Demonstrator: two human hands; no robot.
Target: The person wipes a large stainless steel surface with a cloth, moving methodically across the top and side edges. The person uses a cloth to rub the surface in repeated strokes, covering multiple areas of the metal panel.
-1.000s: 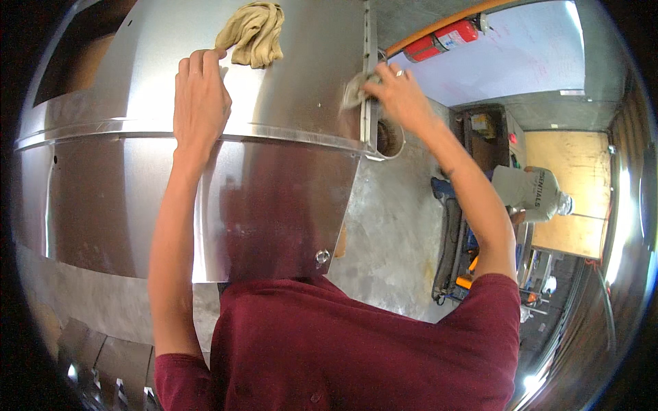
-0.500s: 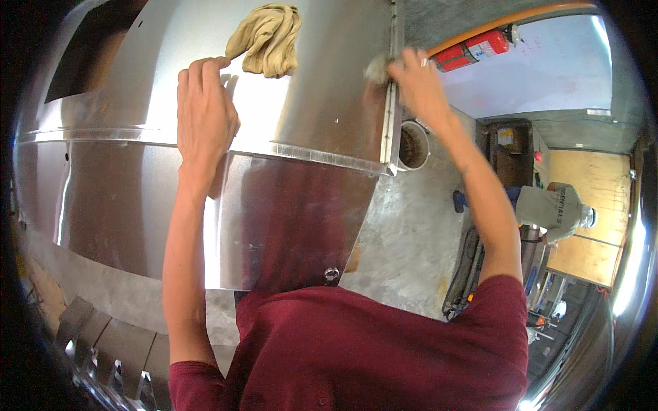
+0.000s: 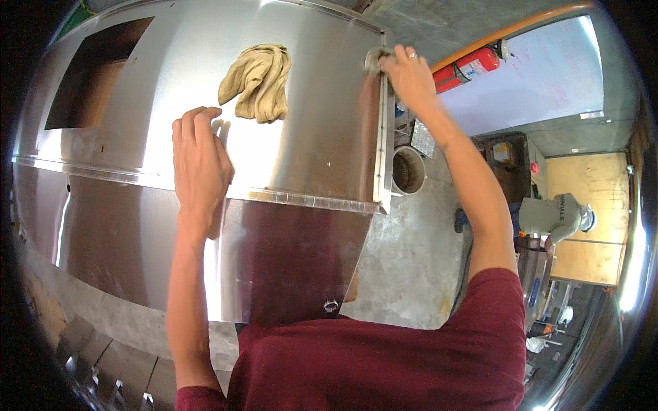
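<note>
A large shiny sheet-metal housing [image 3: 329,137] stretches in front of me, with a rectangular opening at its far left. My left hand [image 3: 201,154] rests on its top, fingers stretched and slightly bent, holding nothing. Just beyond those fingertips lies a crumpled tan cloth [image 3: 259,82], apart from the hand. My right hand [image 3: 409,74] reaches to the far part of the right-hand edge. Its fingers are closed on a small greyish wad [image 3: 374,60], pressed at the flanged edge strip [image 3: 381,147]. Motion blurs the wad, so its exact kind is unclear.
A white bucket [image 3: 408,171] stands on the floor beside the housing's right edge. Beyond it are a red fire extinguisher [image 3: 466,70], an orange pipe [image 3: 507,26] and a whiteboard [image 3: 548,75]. A co-worker [image 3: 556,216] in a light shirt is at the right, near a cart with tools.
My view has tilted, so the housing sits lower in the picture. Along the edge, my right hand has moved the wad farther away. My left hand stays put; the co-worker has changed posture.
</note>
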